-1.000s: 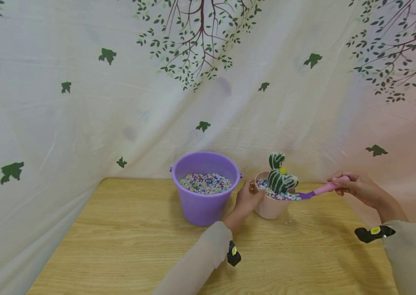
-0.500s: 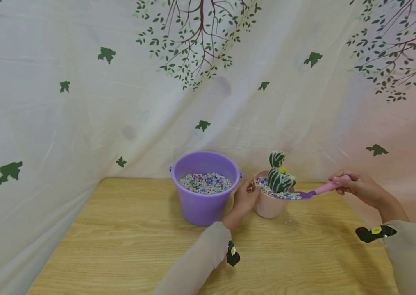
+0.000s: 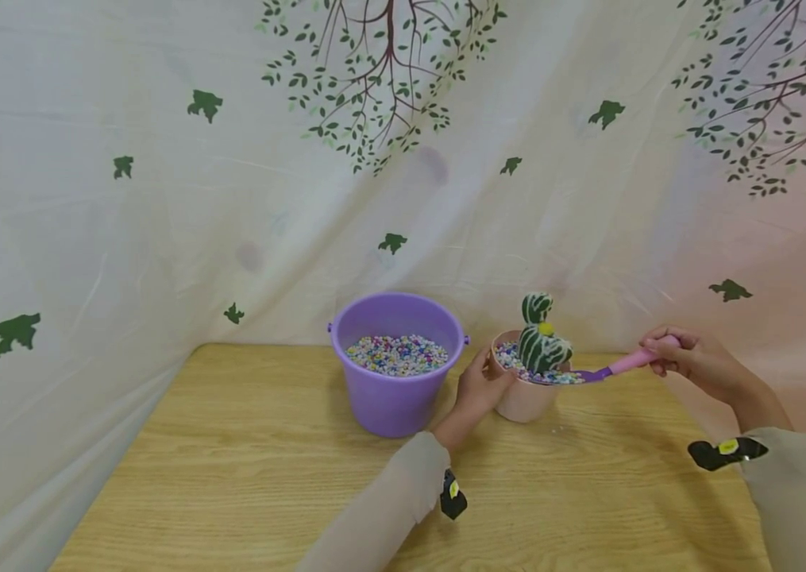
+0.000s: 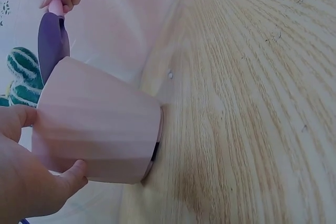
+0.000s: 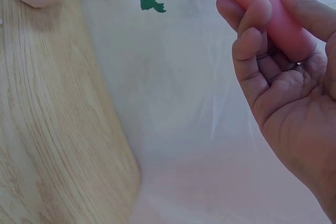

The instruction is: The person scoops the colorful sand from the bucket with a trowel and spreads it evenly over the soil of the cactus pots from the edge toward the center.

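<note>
A pale pink plant pot (image 3: 526,403) stands on the table with a green-and-white toy cactus (image 3: 542,351) and small coloured beads inside. My left hand (image 3: 477,391) grips the pot's left side; in the left wrist view its thumb and a finger (image 4: 76,174) lie against the wall. On the right, my right hand (image 3: 696,361) holds a trowel by its pink handle (image 5: 262,6). The trowel's purple blade (image 4: 51,43) lies over the pot's right rim, with beads on it in the head view. Part of the blade is hidden by beads.
A purple bucket (image 3: 390,405), partly filled with similar beads, stands left of the pot. A few loose beads (image 3: 557,430) lie in front of the pot on the wooden table (image 3: 245,477). A leaf-printed cloth (image 3: 288,222) hangs behind the table.
The cactus and trowel blade have shifted very slightly. My left hand drew back a little at the pot's rim, then moved forward again. My right hand keeps its hold on the trowel.
</note>
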The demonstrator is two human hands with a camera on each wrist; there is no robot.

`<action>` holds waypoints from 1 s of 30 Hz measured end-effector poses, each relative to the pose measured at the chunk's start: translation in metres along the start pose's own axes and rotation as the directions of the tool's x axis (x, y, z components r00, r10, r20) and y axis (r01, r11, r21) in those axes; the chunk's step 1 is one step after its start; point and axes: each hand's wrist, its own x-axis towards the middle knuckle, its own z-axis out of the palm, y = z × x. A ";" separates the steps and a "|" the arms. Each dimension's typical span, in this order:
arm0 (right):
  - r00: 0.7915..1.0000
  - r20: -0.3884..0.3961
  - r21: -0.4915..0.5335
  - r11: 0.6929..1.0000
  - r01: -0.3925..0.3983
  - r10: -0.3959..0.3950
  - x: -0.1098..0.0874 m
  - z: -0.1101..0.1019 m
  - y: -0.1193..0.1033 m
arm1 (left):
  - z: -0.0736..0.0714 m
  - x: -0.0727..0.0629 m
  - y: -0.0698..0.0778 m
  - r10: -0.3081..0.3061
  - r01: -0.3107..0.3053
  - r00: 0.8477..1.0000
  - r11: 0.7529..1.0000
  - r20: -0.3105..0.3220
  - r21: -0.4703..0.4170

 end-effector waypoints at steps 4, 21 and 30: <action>1.000 -0.009 0.004 1.000 -0.007 0.008 0.001 0.001 0.003 | -0.001 0.002 0.000 -0.030 0.030 1.000 1.000 0.001 0.001; 0.999 -0.034 -0.053 0.998 -0.026 0.024 0.005 0.006 -0.001 | -0.008 0.008 -0.003 0.056 -0.057 0.998 0.998 -0.020 -0.025; 0.999 -0.021 -0.060 0.997 -0.051 0.050 0.009 0.005 -0.004 | -0.005 0.002 -0.002 0.011 -0.011 1.000 1.000 0.008 0.017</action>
